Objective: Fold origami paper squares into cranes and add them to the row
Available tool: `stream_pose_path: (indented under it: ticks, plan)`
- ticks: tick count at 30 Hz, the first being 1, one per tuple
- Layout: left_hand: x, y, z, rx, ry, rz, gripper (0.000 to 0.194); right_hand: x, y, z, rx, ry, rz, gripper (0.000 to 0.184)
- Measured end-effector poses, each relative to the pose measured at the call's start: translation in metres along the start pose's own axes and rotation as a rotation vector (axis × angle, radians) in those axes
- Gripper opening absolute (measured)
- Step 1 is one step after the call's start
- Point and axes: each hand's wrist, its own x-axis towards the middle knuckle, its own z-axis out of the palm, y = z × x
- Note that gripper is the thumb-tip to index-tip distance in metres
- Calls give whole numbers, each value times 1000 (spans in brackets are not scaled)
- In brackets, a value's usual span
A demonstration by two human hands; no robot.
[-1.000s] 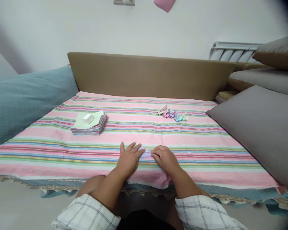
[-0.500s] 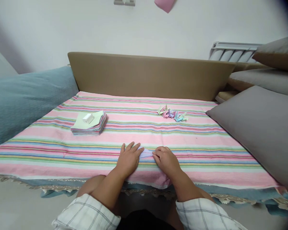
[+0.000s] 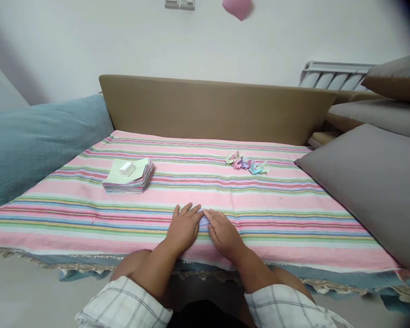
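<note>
A small folded piece of lavender origami paper (image 3: 204,221) lies on the striped cloth, mostly covered by my hands. My left hand (image 3: 183,230) rests flat over its left part with the fingers spread. From the right, my right hand (image 3: 224,233) lies over the paper's other end, fingers stretched out and tips pressing on it close to the left fingertips. Between the two hands only a short strip of the paper shows.
A stack of coloured paper sheets (image 3: 128,182) sits at left with a white charger-like block (image 3: 127,169) on top. Several folded paper cranes (image 3: 246,164) lie farther back at right. Grey cushions (image 3: 372,182) border the right side, a blue cushion (image 3: 48,136) the left.
My right hand has slid left along the paper, from pinching its right tip to lying over it with fingers extended. My left hand stays put.
</note>
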Motion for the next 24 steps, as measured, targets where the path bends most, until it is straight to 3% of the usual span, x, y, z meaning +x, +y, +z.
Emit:
stream_pose_path:
  ticks: [4, 9, 16, 24]
  plan:
    - [1, -6, -3, -163, 59, -62, 38, 3, -1, 10, 17, -8, 52, 42]
    - [0, -19, -11, -264, 175, -128, 24, 9, -2, 7, 32, -1, 86, 35]
    - [-4, -33, -18, -229, 120, -200, 16, 12, -6, 5, -5, -45, 128, 34]
    - [-2, -35, -19, -217, 100, -186, 17, 12, -5, 6, -29, -58, 124, 37]
